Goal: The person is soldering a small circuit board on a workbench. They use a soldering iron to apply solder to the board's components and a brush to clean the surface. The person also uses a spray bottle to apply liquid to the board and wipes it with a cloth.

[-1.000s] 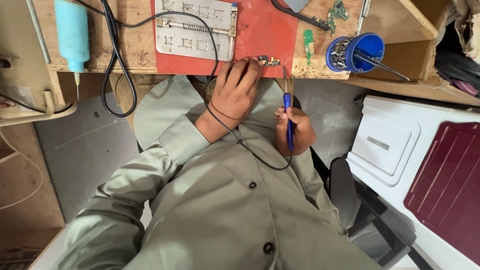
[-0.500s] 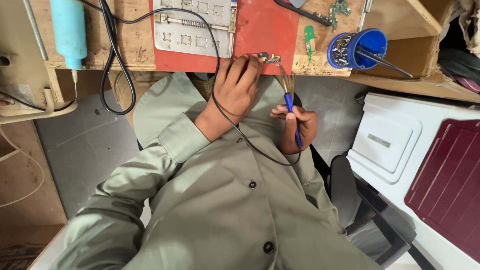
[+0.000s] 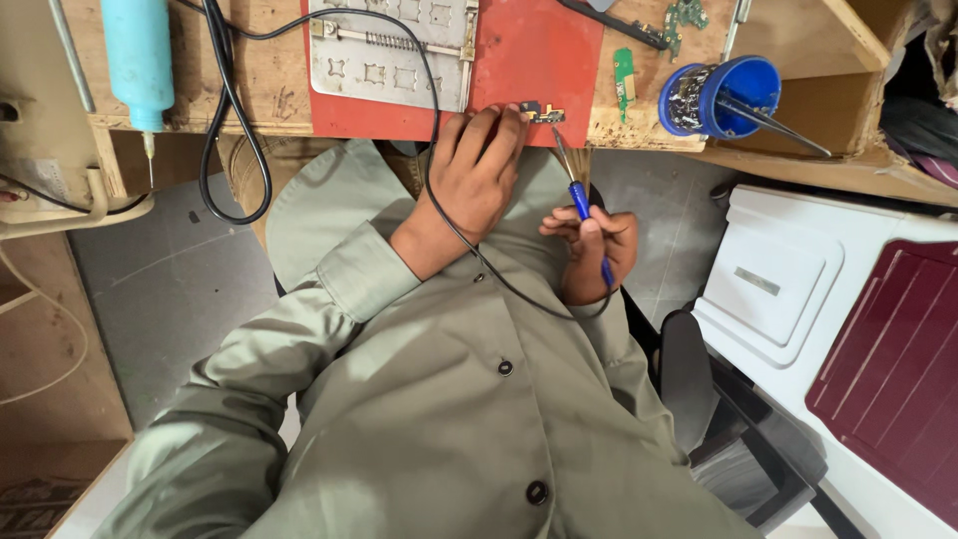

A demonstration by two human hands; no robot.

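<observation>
Basically a bench repair view from above. Left hand point(image 3: 477, 180) reaches to the near edge of the red mat point(image 3: 529, 50) on the wooden worktop point(image 3: 639, 120), fingertips pressed down on a small circuit board point(image 3: 542, 112), pinning it flat rather than gripping it. Right hand point(image 3: 591, 250) is closed in a pen grip around a blue-handled soldering iron point(image 3: 584, 215), its thin tip angled up toward the board; whether the tip touches the board is too small to tell. Black cable point(image 3: 439, 150) runs from the far side of the worktop over the left wrist and loops round to the right hand.

Handling guess: the board looks tiny, light, stiff and fragile, likely to skid under the tip, so it is best held by its edges or flat under fingertips, clear of the components. Iron should be held by the blue handle only, away from the metal end.

Around: a grey metal holder plate point(image 3: 394, 50) lies far-left on the mat, a blue cup point(image 3: 718, 95) with a tool stands to the right, a green board strip point(image 3: 625, 72) lies between them, and a light-blue bottle point(image 3: 138, 60) is far left.
</observation>
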